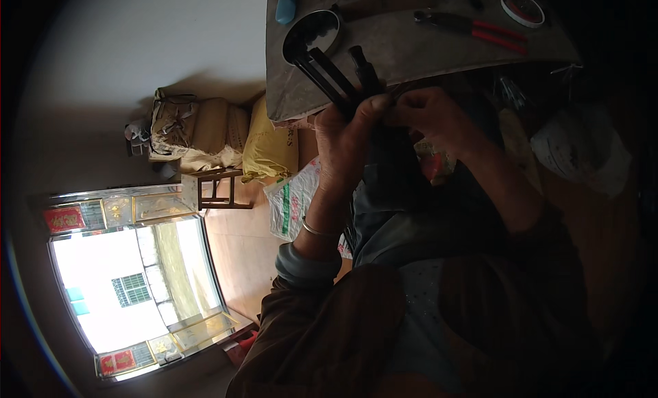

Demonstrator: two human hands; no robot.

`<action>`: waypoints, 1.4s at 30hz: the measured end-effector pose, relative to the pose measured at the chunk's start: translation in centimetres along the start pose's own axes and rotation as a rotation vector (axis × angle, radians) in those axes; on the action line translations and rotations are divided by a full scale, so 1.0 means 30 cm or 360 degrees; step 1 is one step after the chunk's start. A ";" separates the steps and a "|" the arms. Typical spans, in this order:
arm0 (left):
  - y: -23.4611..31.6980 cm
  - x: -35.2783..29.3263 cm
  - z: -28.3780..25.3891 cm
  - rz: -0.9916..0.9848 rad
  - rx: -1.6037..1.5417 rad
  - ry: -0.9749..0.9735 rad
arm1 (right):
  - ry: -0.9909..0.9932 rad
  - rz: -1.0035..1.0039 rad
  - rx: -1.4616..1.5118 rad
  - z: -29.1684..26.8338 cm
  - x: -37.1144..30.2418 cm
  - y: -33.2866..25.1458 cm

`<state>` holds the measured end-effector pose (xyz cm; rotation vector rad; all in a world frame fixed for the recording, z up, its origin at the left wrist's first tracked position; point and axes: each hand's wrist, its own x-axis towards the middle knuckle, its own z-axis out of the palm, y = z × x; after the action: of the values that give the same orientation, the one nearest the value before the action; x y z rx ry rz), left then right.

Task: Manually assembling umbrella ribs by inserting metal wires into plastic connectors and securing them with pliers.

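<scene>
Work looks partway: the black two-armed piece (337, 78) and a knobbed black part (364, 70) (joined or separate, cannot tell) are in hand over the desk's (404, 55) near edge, towards its left corner, not set down; what remains is unclear. Left hand (346, 141) wraps their lower ends, grip closed; right hand (435, 117) pinches close beside, contents hidden. Count: one two-armed piece, one knobbed part, one round dish (329, 43) near the left edge (dark bits inside, uncountable), one red-handled pliers (473, 30) towards the right.
</scene>
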<state>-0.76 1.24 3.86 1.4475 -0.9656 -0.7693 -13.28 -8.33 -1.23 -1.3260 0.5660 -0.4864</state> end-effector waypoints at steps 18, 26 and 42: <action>-0.019 0.008 0.028 -0.0141 -0.0601 -0.0222 | 0.0023 -0.0022 -0.0071 -0.047 -0.033 -0.019; 0.001 -0.001 0.033 -0.0239 -0.0541 -0.0311 | -0.0010 0.0026 -0.0102 -0.049 -0.069 -0.027; -0.010 -0.009 0.010 -0.0116 -0.0491 -0.0560 | -0.0191 0.0020 0.0153 -0.072 -0.067 -0.014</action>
<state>-1.11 1.34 3.49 1.1029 -1.0073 -1.1994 -16.21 -8.78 -0.93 -1.2504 0.4458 -0.4156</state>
